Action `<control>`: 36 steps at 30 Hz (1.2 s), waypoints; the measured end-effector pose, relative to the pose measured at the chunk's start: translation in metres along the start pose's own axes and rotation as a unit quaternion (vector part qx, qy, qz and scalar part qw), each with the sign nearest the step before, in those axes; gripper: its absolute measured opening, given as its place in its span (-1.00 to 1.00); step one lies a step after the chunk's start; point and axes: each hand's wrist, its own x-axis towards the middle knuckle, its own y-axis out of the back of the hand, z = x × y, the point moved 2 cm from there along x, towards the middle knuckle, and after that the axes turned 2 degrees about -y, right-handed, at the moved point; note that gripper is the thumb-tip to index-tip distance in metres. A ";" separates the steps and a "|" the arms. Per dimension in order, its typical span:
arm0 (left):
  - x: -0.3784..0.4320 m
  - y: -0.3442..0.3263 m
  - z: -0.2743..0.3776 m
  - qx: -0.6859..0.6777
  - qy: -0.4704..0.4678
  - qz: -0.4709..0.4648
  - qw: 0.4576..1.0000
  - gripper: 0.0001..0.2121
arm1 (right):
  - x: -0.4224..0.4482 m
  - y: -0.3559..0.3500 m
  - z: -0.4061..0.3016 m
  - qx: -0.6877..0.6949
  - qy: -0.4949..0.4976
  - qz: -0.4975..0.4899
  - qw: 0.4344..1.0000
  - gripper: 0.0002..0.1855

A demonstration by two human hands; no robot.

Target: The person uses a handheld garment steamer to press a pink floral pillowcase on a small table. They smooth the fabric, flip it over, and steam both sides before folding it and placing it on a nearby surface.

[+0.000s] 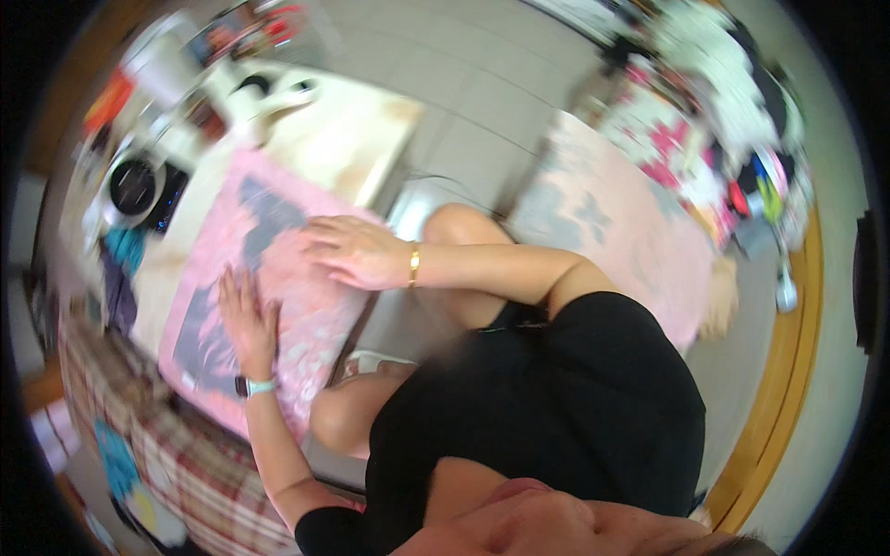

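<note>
A pink cloth [299,292] with grey patches and a pale floral print lies spread over the near part of a low, light-topped table [348,132]. My left hand [249,326], with a watch on a pale green strap at the wrist, rests palm down on the cloth, its fingers spread. Farther along the cloth, my right hand [361,251] also lies palm down, fingers slightly bent and apart. A gold bracelet [414,265] circles that wrist. Neither hand grips anything. The cloth's near edge reaches my bent knees.
A blurred white appliance with a handle [268,104] lies at the table's far end. To its left stand a white container [163,59] and a round black-topped device [133,186]. A plaid cover [188,465] borders the left side. Another pink-and-grey cloth [612,222] lies right, beside heaped fabrics [716,90].
</note>
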 end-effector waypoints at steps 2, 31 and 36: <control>-0.001 -0.024 -0.006 0.023 -0.026 -0.048 0.998 -0.37 | -0.027 0.038 0.001 -0.032 -0.060 0.035 0.997 -0.48; -0.050 -0.014 0.130 -0.050 -0.090 0.014 0.995 -0.71 | -0.393 0.233 -0.068 -0.244 -0.267 0.063 0.930 -0.87; -0.055 -0.011 0.147 -0.070 -0.087 -0.069 0.991 -0.75 | -0.557 0.199 -0.144 -0.120 -0.598 -0.311 0.729 -0.73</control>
